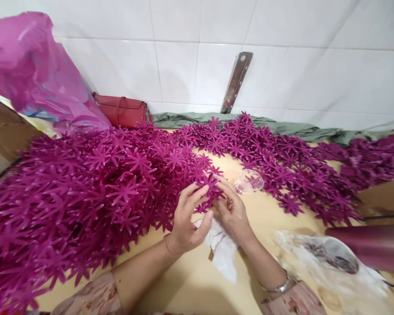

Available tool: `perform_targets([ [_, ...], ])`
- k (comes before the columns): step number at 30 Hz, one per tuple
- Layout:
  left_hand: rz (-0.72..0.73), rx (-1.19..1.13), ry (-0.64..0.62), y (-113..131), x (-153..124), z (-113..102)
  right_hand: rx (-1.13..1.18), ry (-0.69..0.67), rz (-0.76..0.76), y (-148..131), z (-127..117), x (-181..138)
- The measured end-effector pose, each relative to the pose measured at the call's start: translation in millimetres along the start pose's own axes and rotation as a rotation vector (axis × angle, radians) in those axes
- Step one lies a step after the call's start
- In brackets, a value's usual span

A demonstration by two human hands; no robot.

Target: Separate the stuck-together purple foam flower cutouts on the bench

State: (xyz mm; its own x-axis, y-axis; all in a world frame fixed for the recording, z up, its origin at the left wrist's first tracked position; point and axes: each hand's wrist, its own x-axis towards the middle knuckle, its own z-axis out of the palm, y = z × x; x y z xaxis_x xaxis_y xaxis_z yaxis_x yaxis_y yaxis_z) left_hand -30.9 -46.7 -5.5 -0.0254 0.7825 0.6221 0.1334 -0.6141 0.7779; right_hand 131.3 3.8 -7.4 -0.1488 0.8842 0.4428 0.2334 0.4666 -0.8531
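Between my two hands is a magenta flower-shaped piece [212, 187] with narrow pointed petals. My right hand [232, 212] has its fingers curled at the piece's right side and appears to grip it. My left hand [191, 214] is at the left side, thumb and fingers apart, with its fingertips close to the petals. Whether they touch it I cannot tell. A large heap of magenta flower pieces [111, 183] fills the left, reaching close to my left hand. Under and between my wrists lies a crumpled white cloth or tissue [223, 249].
Beyond my right hand sits a small clear plastic dish [250, 181]. A second band of flower pieces [269, 153] runs along the back. Around the table are a red bag [121, 110], a pink plastic bag [36, 70], a clear plastic bag [328, 258] and a dark red cylinder [374, 246].
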Motion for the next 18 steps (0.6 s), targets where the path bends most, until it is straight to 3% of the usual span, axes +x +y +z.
perform_targets([
  [2, -0.042, -0.046, -0.123, 5, -1, 1, 0.045, 0.078, 0.039, -3, -3, 0],
  [6, -0.318, -0.106, -0.293, 1, 9, 4, 0.083, 0.198, 0.1, -9, -6, -1],
  [8, -0.378, -0.123, -0.243, -7, 15, 4, 0.022, 0.235, 0.054, -11, -6, -1],
  [13, -0.366, -0.097, -0.025, -22, 23, 2, -0.177, 0.199, -0.132, -10, -3, -1],
  [18, -0.345, -0.146, -0.086, -21, 24, 2, -0.293, 0.175, -0.202, -16, -2, 0],
])
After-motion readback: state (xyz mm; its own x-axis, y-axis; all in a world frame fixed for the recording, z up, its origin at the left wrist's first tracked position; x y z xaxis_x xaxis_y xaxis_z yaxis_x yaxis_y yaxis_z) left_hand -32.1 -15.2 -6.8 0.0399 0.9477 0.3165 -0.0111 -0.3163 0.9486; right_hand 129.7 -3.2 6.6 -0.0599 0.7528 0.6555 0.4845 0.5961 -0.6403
